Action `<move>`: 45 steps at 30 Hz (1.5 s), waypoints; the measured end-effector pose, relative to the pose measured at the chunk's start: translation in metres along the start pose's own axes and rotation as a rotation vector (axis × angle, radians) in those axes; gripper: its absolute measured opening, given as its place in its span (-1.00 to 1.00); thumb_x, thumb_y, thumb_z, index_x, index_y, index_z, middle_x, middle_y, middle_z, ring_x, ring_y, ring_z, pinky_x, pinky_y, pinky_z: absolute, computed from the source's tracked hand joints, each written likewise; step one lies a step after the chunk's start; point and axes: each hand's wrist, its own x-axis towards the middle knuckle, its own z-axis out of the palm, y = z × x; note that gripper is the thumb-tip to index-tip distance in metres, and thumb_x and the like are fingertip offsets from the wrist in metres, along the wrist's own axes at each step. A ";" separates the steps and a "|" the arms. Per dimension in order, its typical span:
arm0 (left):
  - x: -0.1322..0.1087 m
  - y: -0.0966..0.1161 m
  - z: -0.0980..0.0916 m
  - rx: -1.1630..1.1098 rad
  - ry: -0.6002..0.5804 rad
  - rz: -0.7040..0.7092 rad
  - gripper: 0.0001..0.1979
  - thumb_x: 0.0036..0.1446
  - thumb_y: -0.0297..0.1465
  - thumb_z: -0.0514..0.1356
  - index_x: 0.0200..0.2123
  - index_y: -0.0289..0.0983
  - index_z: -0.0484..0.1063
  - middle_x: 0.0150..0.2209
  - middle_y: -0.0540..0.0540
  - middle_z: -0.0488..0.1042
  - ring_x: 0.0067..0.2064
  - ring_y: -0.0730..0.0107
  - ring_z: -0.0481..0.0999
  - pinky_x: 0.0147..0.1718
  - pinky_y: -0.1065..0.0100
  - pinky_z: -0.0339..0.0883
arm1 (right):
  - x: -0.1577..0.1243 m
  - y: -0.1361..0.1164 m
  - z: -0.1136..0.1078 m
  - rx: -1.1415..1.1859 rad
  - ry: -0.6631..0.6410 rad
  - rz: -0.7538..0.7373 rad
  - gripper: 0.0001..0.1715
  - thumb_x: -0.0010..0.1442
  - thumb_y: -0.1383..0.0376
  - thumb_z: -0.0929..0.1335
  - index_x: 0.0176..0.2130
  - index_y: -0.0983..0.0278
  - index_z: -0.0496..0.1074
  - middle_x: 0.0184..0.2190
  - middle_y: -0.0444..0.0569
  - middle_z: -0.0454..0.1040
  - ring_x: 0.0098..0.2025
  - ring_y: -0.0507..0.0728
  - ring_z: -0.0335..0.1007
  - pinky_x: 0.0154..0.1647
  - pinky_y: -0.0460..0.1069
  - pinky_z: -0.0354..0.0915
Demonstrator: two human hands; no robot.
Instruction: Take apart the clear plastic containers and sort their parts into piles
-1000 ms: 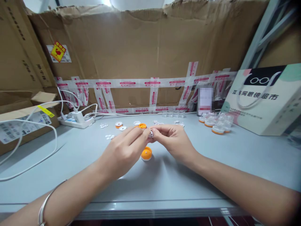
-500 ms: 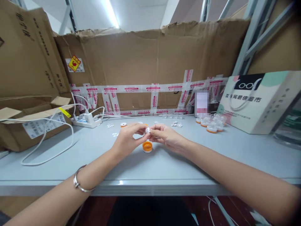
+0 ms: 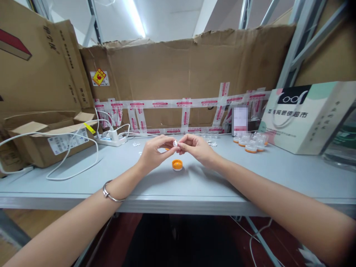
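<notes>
Between my two hands is a small white plastic part (image 3: pixel 175 143), too small to name more exactly. My left hand (image 3: pixel 155 150) pinches it between thumb and fingertips. From the other side, my right hand (image 3: pixel 196 148) has its thumb and fingers closed at the same part, the fingertips almost meeting the left ones. Below them an orange round cup with a white base (image 3: pixel 177 165) stands on the grey table, its open side up and a small light spot inside. Another orange piece is mostly hidden behind my left hand.
Several clear domes with orange bases (image 3: pixel 251 147) stand at the right, beside a printed paper bag (image 3: pixel 289 120). Small white pieces (image 3: pixel 213 143) lie behind my hands. At left are a power strip (image 3: pixel 112 139), looping white cable and an open carton (image 3: pixel 50 144). Cardboard walls the back.
The camera view has shifted, so the surroundings sit further right at the left side. Both hands still hold the white part above the orange cup, with the right fingers more bent.
</notes>
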 end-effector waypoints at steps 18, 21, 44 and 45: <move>-0.001 0.001 0.000 0.270 -0.035 0.173 -0.86 0.11 -0.39 0.13 -0.28 -0.30 0.42 -0.38 -0.06 0.43 -0.36 0.52 0.41 -0.31 0.47 0.34 | 0.001 -0.002 -0.001 -0.080 0.033 0.118 -0.80 -0.05 0.27 0.39 -0.52 0.32 0.30 -0.66 -0.15 0.38 -0.59 -0.04 0.29 -0.48 -0.08 0.28; -0.001 0.000 0.000 0.285 -0.052 0.205 -0.87 0.11 -0.40 0.13 -0.26 -0.30 0.41 -0.37 -0.06 0.43 -0.35 0.53 0.41 -0.29 0.48 0.33 | 0.001 -0.001 0.000 -0.107 0.037 0.112 -0.80 -0.05 0.27 0.39 -0.52 0.32 0.30 -0.65 -0.15 0.37 -0.60 -0.06 0.27 -0.49 -0.09 0.27; -0.001 -0.008 -0.002 0.284 -0.189 -0.037 -0.85 0.08 -0.48 0.07 -0.23 -0.29 0.34 -0.39 -0.01 0.48 -0.40 0.52 0.46 -0.35 0.47 0.37 | 0.032 0.056 -0.084 -0.766 0.415 0.160 -0.78 0.01 0.42 0.34 -0.28 0.43 0.50 -0.64 -0.04 0.46 -0.56 0.04 0.38 -0.42 -0.05 0.32; 0.000 -0.007 -0.002 0.299 -0.194 -0.027 -0.84 0.09 -0.48 0.06 -0.23 -0.30 0.35 -0.41 -0.01 0.48 -0.42 0.53 0.44 -0.37 0.48 0.36 | 0.033 0.058 -0.084 -0.761 0.412 0.161 -0.73 0.02 0.41 0.34 -0.22 0.44 0.48 -0.63 -0.03 0.47 -0.56 0.04 0.39 -0.40 -0.05 0.33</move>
